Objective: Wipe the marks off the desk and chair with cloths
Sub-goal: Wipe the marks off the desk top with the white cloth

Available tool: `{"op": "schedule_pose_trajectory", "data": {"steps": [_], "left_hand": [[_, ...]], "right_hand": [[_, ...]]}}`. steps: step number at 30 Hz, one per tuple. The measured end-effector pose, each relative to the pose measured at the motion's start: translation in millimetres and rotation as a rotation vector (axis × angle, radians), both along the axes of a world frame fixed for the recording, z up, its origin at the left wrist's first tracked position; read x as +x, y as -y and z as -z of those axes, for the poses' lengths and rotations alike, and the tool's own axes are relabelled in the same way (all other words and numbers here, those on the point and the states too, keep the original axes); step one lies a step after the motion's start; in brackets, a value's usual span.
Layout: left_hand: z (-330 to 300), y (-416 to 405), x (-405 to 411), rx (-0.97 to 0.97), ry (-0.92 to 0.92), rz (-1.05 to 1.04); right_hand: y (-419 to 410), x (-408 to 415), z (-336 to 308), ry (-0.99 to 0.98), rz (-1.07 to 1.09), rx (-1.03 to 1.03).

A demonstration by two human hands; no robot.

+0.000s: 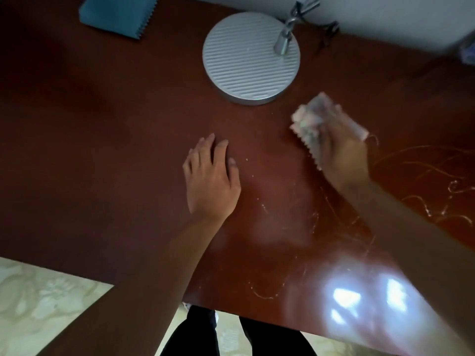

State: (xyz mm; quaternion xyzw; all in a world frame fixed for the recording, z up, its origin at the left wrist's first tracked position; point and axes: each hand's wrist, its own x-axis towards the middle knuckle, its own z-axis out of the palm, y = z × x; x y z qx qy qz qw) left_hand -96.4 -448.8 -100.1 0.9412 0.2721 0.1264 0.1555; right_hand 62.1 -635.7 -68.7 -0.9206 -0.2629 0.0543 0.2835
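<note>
The dark red-brown desk [102,150] fills the view. My right hand [341,155] is shut on a pale pinkish cloth [312,116] with a zigzag edge, pressed to the desk right of centre and blurred by motion. My left hand [209,176] lies flat on the desk with fingers apart, holding nothing. Thin whitish scribble marks [424,191] cover the desk's right part, and more marks [262,294] lie near the front edge. A folded teal cloth [118,14] rests at the far left. No chair is in view.
A round ribbed silver lamp base [250,57] with its stem stands at the back centre, close to the cloth in my right hand. A cable [326,34] trails behind it. A window glare [367,296] sits on the front right. Pale patterned floor [38,304] and my dark trousers [200,335] lie below the desk edge.
</note>
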Motion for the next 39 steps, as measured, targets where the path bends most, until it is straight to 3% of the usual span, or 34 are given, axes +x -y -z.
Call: {"op": "schedule_pose_trajectory", "data": {"steps": [3,6,12,15,19,21,27,33,39], "left_hand": [[1.7,-0.2,-2.9,0.002,0.005,0.003],[1.8,0.0,-0.2,0.001,-0.011,-0.002],[0.3,-0.2,-1.6,-0.056,0.030,-0.006],[-0.9,-0.3,0.9,-0.078,0.070,-0.023],[-1.0,-0.2,0.0,-0.118,0.081,-0.026],[-2.0,-0.8,-0.6,-0.140,0.086,-0.031],[-9.8,1.0,-4.5,-0.268,0.141,-0.054],[-17.0,-4.9,-11.7,-0.380,0.174,-0.040],[-15.2,-7.2,-44.9,-0.243,0.099,0.053]], "right_hand": [[3.2,40.8,8.4,-0.004,0.055,-0.100],[-17.5,27.9,16.3,0.022,-0.001,-0.154],[-22.3,-70.5,19.1,0.092,-0.466,-0.053],[-13.4,-30.1,16.1,0.037,-0.372,-0.058],[-46.6,25.6,13.8,0.145,-0.251,-0.095],[-60.5,10.2,12.5,0.154,-0.259,-0.085],[-36.0,-70.4,14.4,0.120,-0.642,-0.074],[-68.5,-4.7,10.3,0.142,-0.446,-0.100],[-35.8,-110.8,14.7,0.139,-0.620,-0.053]]}}
